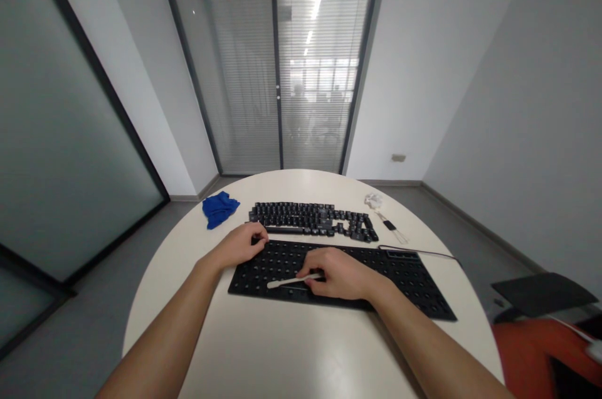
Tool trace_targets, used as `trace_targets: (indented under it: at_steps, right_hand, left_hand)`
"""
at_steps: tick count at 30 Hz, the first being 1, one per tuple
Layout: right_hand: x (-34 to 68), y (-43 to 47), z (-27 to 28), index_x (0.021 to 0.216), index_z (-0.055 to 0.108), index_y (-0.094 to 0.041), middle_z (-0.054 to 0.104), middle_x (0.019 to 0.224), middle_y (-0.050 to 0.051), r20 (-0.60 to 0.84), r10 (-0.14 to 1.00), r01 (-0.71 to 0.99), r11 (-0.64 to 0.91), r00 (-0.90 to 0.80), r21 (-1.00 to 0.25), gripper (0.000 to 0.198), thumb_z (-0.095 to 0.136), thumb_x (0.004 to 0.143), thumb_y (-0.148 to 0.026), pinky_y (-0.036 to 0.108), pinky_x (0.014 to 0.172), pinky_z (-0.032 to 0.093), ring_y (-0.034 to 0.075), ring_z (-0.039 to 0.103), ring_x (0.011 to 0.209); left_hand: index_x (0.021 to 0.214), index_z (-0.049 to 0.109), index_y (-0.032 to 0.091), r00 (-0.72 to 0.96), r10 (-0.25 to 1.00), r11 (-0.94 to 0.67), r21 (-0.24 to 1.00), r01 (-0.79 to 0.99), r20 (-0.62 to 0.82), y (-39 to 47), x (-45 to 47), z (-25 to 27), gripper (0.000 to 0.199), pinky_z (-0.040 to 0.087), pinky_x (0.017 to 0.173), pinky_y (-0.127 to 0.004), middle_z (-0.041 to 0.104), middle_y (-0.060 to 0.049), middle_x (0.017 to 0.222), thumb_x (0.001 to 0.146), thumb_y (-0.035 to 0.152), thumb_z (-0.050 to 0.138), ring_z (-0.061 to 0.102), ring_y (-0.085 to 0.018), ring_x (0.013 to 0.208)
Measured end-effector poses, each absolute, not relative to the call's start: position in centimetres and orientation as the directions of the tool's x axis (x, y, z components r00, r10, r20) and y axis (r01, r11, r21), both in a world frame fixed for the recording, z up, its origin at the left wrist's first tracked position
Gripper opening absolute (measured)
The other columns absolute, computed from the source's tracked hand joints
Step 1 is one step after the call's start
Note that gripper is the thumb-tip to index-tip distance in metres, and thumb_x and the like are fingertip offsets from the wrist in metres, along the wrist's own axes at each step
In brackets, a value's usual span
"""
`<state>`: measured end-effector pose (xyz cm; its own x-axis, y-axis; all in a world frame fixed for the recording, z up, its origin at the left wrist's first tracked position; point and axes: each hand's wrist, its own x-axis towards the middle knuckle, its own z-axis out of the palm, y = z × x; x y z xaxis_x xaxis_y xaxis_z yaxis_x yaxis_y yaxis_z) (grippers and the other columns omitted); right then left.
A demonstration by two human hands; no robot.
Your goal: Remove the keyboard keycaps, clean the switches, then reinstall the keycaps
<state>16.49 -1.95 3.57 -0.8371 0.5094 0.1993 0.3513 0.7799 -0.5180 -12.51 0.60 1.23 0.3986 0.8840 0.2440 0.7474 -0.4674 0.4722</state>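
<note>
A black keyboard [399, 270] with its keycaps off lies on the round table, rows of bare switches showing. At its upper left corner, my left hand [242, 243] is closed, fingers curled over the far edge and thumb on the near side. Over the middle of the keyboard, my right hand [332, 270] pinches a slim white stick-like tool [286, 281]. The tool's slightly wider end points left above the lower rows; its other end is partly hidden by my fingers. Behind the keyboard, the loose black keycaps [291, 216] are laid out in rows.
The white round table [263, 349] also bears a crumpled blue cloth [219, 208] at left. A keycap puller [390, 225] and a crumpled clear wrapper [374, 200] lie at right. A cable [437, 254] runs off the right edge. An orange-red chair [531, 349] stands at right.
</note>
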Motion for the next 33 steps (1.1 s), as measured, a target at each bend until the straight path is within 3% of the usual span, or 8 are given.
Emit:
trace_targets:
  at_steps: [13,18,27,33]
  right_hand:
    - [21.4,2.3,2.8,0.099,0.075,-0.02,0.076,0.093,0.006,0.226,0.756,0.641,0.645,-0.614,-0.415,0.023,0.061,0.081,-0.018,0.028,0.073,0.048,0.019,0.067,0.078]
    - [20.7,1.6,3.1,0.097,0.075,-0.021,0.075,0.093,0.005,0.233,0.718,0.596,0.682,-0.655,-0.424,0.021,0.06,0.082,-0.019,0.027,0.074,0.048,0.018,0.067,0.08]
    - [16.9,-1.8,3.4,0.099,0.076,-0.022,0.076,0.097,0.003,0.207,0.526,0.384,0.79,-0.825,-0.478,0.027,0.063,0.077,-0.013,0.025,0.08,0.049,0.018,0.068,0.088]
    - [17.9,-0.8,3.4,0.095,0.077,-0.022,0.076,0.093,0.002,0.199,0.582,0.456,0.771,-0.789,-0.445,0.024,0.063,0.077,-0.014,0.025,0.075,0.048,0.018,0.068,0.082]
  left_hand:
    - [0.082,0.067,0.019,0.392,0.889,-0.456,0.51,0.729,0.235,0.7,-12.6,1.1,0.011,0.048,0.081,-0.032,0.069,-0.005,0.089,0.081,0.018,0.056,0.062,-0.021,0.086]
    - [0.082,0.067,0.019,0.399,0.885,-0.464,0.505,0.728,0.239,0.6,-12.6,1.2,0.012,0.048,0.08,-0.032,0.069,-0.005,0.089,0.081,0.017,0.055,0.062,-0.021,0.085]
    - [0.084,0.068,0.019,0.369,0.9,-0.437,0.468,0.768,0.234,0.7,-12.2,1.1,0.012,0.048,0.078,-0.031,0.069,-0.005,0.088,0.083,0.021,0.056,0.062,-0.021,0.085]
    - [0.098,0.068,0.022,0.402,0.872,-0.487,0.433,0.758,0.278,0.7,-11.6,0.5,0.016,0.048,0.081,-0.032,0.07,-0.005,0.097,0.09,0.03,0.056,0.063,-0.022,0.091]
